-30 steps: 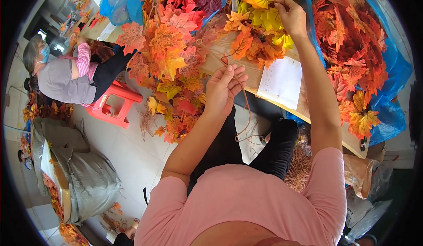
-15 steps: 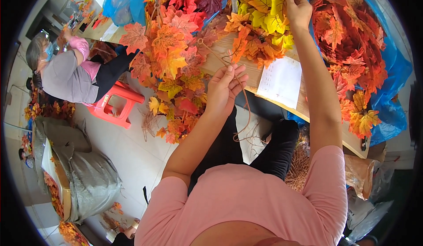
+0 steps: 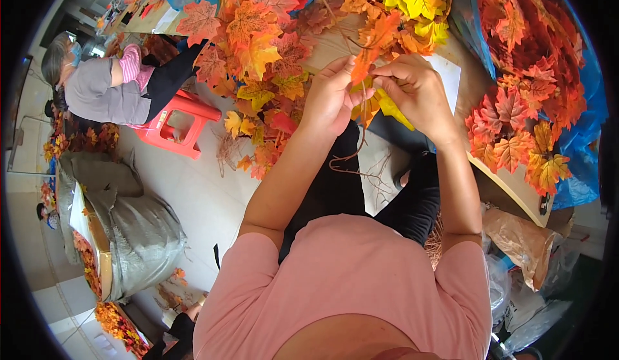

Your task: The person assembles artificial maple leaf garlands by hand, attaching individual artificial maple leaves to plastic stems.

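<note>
My left hand [image 3: 330, 102] is closed in a pinch on a thin brown vine stem [image 3: 345, 159], which hangs below it in loose twiggy ends and also runs up over the table. My right hand [image 3: 420, 97] has come up close beside it, fingertips pinched on artificial maple leaves. An orange leaf [image 3: 380, 36] stands up between the two hands, and a yellow leaf [image 3: 394, 110] pokes out below the right fingers. My fingers hide where leaves and stem meet. Left of my hands hangs a bunch of red, orange and yellow leaves [image 3: 250, 24].
Yellow leaves [image 3: 422, 2] are piled beyond my hands. Red-orange leaves [image 3: 529, 44] fill a blue plastic bag [image 3: 576, 189] at right. White paper [image 3: 448, 79] lies on the wooden table [image 3: 509, 178]. Leftward, a co-worker [image 3: 103, 89] sits on a red stool [image 3: 177, 128] near a grey sack [image 3: 138, 237].
My right hand has left the yellow pile and come down beside my left hand, with leaves now between them. My left hand still holds the stem. The view has shifted slightly.
</note>
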`<state>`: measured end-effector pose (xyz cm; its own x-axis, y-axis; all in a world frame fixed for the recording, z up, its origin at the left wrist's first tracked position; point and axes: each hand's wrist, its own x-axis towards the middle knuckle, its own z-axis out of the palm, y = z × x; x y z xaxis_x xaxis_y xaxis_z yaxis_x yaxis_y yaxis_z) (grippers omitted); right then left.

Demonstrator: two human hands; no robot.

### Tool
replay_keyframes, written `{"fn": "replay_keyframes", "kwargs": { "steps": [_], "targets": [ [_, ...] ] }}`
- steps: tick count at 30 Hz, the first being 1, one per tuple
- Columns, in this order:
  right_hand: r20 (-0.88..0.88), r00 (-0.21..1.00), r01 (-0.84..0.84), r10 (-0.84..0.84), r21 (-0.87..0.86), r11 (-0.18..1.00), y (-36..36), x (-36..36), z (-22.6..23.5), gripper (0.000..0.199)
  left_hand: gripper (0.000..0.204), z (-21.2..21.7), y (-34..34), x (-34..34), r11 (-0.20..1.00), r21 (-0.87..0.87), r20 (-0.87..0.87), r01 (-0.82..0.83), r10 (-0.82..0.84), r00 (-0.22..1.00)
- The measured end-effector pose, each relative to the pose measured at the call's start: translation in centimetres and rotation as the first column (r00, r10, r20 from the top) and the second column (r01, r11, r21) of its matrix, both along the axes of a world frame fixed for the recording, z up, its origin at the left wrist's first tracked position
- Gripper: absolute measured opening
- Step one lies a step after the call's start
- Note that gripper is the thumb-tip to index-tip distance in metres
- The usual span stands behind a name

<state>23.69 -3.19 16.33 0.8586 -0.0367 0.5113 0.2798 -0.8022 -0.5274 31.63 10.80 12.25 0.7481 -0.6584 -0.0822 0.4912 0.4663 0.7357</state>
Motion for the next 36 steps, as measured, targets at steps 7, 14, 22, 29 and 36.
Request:
{"fn": "replay_keyframes", "kwargs": {
  "steps": [7, 14, 22, 29, 36],
  "targets": [
    [-0.031, 0.999, -0.026, 0.039, 0.355, 0.934, 0.0, -0.2, -2.7, 0.010, 0.023, 0.1, -0.2, -0.9, 0.998, 0.034, -0.018, 0.050, -0.049, 0.999],
    [-0.056, 0.997, -0.033, 0.058, 0.381, 0.924, -0.1, -0.4, -3.1, 0.011, 0.021, -0.5, -0.2, -0.8, 0.997, 0.056, 0.011, 0.060, -0.061, 0.998],
    [-0.141, 0.981, -0.028, 0.131, 0.567, 0.823, 0.3, -0.2, -3.1, 0.010, 0.021, -1.0, 0.2, -1.2, 0.990, 0.124, 0.041, 0.068, -0.073, 0.996],
    [-0.036, 0.999, 0.007, 0.010, 0.434, 0.901, 0.5, 1.0, -3.5, 0.014, 0.020, -1.0, -0.2, -1.8, 0.948, 0.140, 0.411, -0.284, 0.206, 0.888],
    [-0.083, 0.986, -0.075, 0.145, 0.560, 0.825, -0.1, 1.9, -2.9, 0.016, 0.017, -0.4, 3.0, -0.7, 0.934, 0.275, 0.127, 0.230, -0.273, 0.954]
  ]
}}
